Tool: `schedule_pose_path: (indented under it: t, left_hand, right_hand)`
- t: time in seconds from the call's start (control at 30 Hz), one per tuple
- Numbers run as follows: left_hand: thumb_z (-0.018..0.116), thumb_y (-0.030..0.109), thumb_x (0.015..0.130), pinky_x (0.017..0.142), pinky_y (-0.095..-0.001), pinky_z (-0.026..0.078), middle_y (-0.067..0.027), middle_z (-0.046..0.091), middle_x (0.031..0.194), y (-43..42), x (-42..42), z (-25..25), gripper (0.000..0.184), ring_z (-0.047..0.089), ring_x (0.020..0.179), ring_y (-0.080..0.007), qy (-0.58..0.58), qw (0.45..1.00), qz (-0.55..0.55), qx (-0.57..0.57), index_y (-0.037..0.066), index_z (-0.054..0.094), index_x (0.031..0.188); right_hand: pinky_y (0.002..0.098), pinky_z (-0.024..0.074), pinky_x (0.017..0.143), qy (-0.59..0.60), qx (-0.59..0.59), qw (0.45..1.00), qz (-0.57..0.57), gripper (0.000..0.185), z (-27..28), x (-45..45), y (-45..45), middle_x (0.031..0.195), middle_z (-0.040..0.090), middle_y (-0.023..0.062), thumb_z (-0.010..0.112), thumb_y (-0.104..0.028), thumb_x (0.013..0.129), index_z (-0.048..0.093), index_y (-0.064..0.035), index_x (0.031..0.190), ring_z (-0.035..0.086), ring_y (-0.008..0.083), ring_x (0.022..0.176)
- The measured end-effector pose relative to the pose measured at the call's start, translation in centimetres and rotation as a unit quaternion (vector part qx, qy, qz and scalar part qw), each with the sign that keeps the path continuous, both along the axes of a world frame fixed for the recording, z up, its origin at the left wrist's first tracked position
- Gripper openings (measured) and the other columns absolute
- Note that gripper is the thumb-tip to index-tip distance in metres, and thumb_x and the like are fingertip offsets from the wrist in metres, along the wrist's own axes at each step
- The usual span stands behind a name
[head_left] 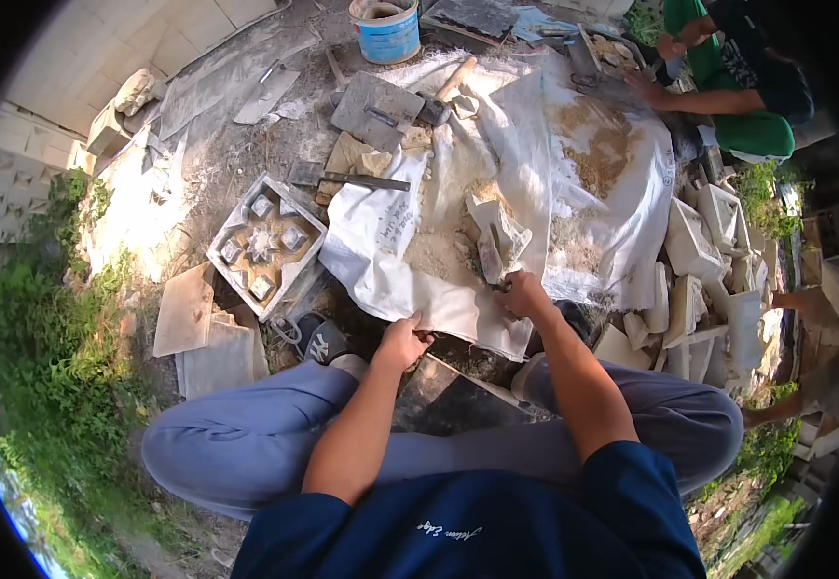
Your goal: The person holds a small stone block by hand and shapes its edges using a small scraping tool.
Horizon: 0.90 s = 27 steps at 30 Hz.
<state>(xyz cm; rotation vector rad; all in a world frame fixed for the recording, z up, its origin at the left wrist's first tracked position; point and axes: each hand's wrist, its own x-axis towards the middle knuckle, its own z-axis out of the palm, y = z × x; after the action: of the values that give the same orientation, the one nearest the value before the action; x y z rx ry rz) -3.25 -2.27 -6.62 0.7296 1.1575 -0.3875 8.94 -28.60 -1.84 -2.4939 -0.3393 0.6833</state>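
The left hand [405, 344] pinched the near edge of a white sack [373, 275] spread on the ground [246, 154]; the right hand [526, 293] curled at a pale chunk [508, 238], its grip unclear

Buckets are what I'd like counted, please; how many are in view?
1: the blue-and-white bucket on the ground at the top of the picture, left of centre. Others may be hidden.

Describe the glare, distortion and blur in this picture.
Head view: strong fisheye curving, with black corners; head view: sunlit ground left of the star-patterned piece washes out nearly white; head view: greenery at far left looks smeared, while the left hand and white sack read fairly sharp.
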Motion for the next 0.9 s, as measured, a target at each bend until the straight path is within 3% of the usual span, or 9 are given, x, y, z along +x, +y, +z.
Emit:
schedule_pose_path:
  t: [0.07,0.2,0.27,0.33,0.37,0.47,0.57,0.73,0.9]
  left_hand:
    - [0.056,0.019,0.098,0.058,-0.0379,0.042,-0.0107,0.060,0.095,0.2,0.4,1.5,0.018,0.055,0.071,-0.0224,-0.051,0.995,0.054,-0.066,0.005,0.055,0.108]
    - [0.060,0.032,0.094,0.056,-0.0437,0.045,-0.0160,0.059,0.098,-0.4,1.5,6.9,0.040,0.054,0.064,-0.0270,0.095,0.941,0.100,0.308,-0.001,0.048,0.112]
    - [0.061,0.032,0.093,0.067,-0.0468,0.046,-0.0195,0.056,0.097,0.3,1.2,6.7,0.043,0.055,0.073,-0.0325,0.091,0.921,0.086,0.368,-0.003,0.044,0.111]
    - [0.061,0.027,0.092,0.079,-0.0462,0.043,-0.0213,0.053,0.095,0.8,1.2,6.4,0.037,0.053,0.086,-0.0358,0.069,0.714,0.022,0.696,-0.002,0.045,0.108]
    - [0.061,0.021,0.091,0.087,-0.0470,0.038,-0.0209,0.051,0.096,1.1,0.8,6.4,0.030,0.050,0.094,-0.0359,-0.010,0.722,0.028,0.691,-0.001,0.047,0.105]
    - [0.060,0.016,0.091,0.082,-0.0461,0.040,-0.0192,0.054,0.096,1.6,1.0,8.0,0.022,0.052,0.090,-0.0341,-0.091,0.696,-0.042,0.711,-0.001,0.050,0.101]
    - [0.059,0.014,0.092,0.072,-0.0375,0.045,-0.0139,0.057,0.088,2.3,1.6,6.3,0.017,0.054,0.077,-0.0262,-0.173,0.695,-0.028,0.697,-0.001,0.055,0.099]
    - [0.057,0.011,0.092,0.065,-0.0352,0.045,-0.0109,0.059,0.080,3.0,1.6,6.5,0.011,0.055,0.069,-0.0220,-0.216,0.638,-0.059,0.737,0.000,0.059,0.094]
    - [0.058,0.012,0.093,0.057,-0.0328,0.044,-0.0068,0.058,0.067,2.3,2.5,8.2,0.011,0.056,0.059,-0.0173,-0.264,0.744,-0.105,0.604,0.002,0.061,0.097]
  right_hand:
    - [0.0427,0.0528,0.072,0.020,0.009,0.999,-0.039,0.031,1.3,-0.6,0.5,0.082,0.068,0.0241,0.073,-0.025,0.073,0.070,0.0022,0.087,0.068,0.0376,0.080]
    - [0.0409,0.0521,0.067,0.092,0.046,0.991,-0.091,0.031,2.2,-0.7,1.9,0.075,0.067,0.0212,0.073,-0.026,0.072,0.069,0.0019,0.085,0.068,0.0322,0.070]
    - [0.0395,0.0520,0.063,0.026,0.043,0.998,-0.040,0.031,0.6,-0.9,1.9,0.069,0.066,0.0192,0.073,-0.025,0.072,0.069,0.0022,0.086,0.067,0.0289,0.064]
    - [0.0392,0.0516,0.061,0.140,0.124,0.975,-0.120,0.030,0.8,-1.2,2.4,0.067,0.066,0.0186,0.074,-0.024,0.073,0.069,0.0020,0.088,0.066,0.0287,0.062]
    - [0.0392,0.0516,0.061,0.138,0.125,0.975,-0.119,0.030,0.9,-1.0,2.7,0.067,0.066,0.0186,0.074,-0.024,0.073,0.069,0.0020,0.088,0.066,0.0287,0.062]
    - [0.0383,0.0494,0.060,0.032,0.120,0.991,-0.043,0.032,1.4,-0.4,3.9,0.065,0.064,0.0154,0.076,-0.025,0.073,0.065,0.0032,0.083,0.064,0.0224,0.062]
    - [0.0439,0.0522,0.067,-0.016,0.045,0.995,-0.085,0.041,2.7,0.4,5.5,0.079,0.068,0.0235,0.074,-0.032,0.076,0.067,0.0061,0.088,0.068,0.0374,0.074]
    - [0.0456,0.0524,0.070,-0.094,-0.031,0.993,-0.065,0.040,3.5,0.2,5.0,0.081,0.068,0.0261,0.074,-0.033,0.077,0.068,0.0055,0.085,0.067,0.0411,0.080]
    - [0.0447,0.0526,0.070,-0.083,0.090,0.990,-0.063,0.034,2.3,0.1,4.8,0.078,0.068,0.0244,0.075,-0.030,0.077,0.070,0.0022,0.086,0.068,0.0394,0.078]
